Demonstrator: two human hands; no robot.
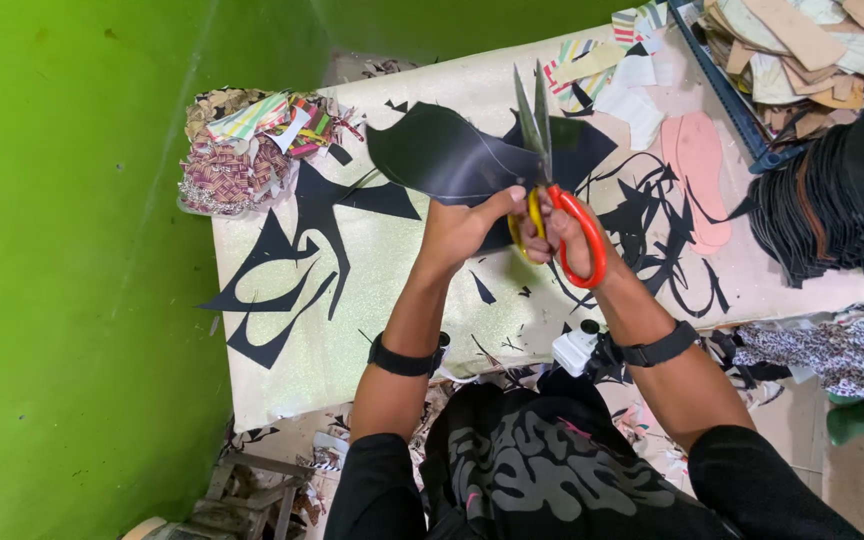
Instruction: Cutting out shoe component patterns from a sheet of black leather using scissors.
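**Scissors set upright against a black sheet held out to their left**

The table (282,380), covered in a pale glittery sheet, fills the middle of the room, hard against the green wall (72,300). Black offcuts (282,260) sprawl across its left half and thinner black curls (652,230) lie towards its right edge. A stack of dark cut pieces (832,210) sits at the right edge, a blue tray (727,100) of tan scraps at the far right corner, and a heap of striped and patterned scraps (242,150) at the far left corner. A pink sole shape (697,170) lies flat near the tray.

Above the table's middle, the black sheet (442,160) is held in the air, its long axis running left to right, stretching away to the left of both hands. The left hand (462,230) is closed on the sheet's near right end, thumb on top. The right hand (562,235) sits just beside it, fingers through the red and yellow handles of the scissors (542,160). The blades point up and away, almost together, crossing the sheet's right end at a right angle to its length.
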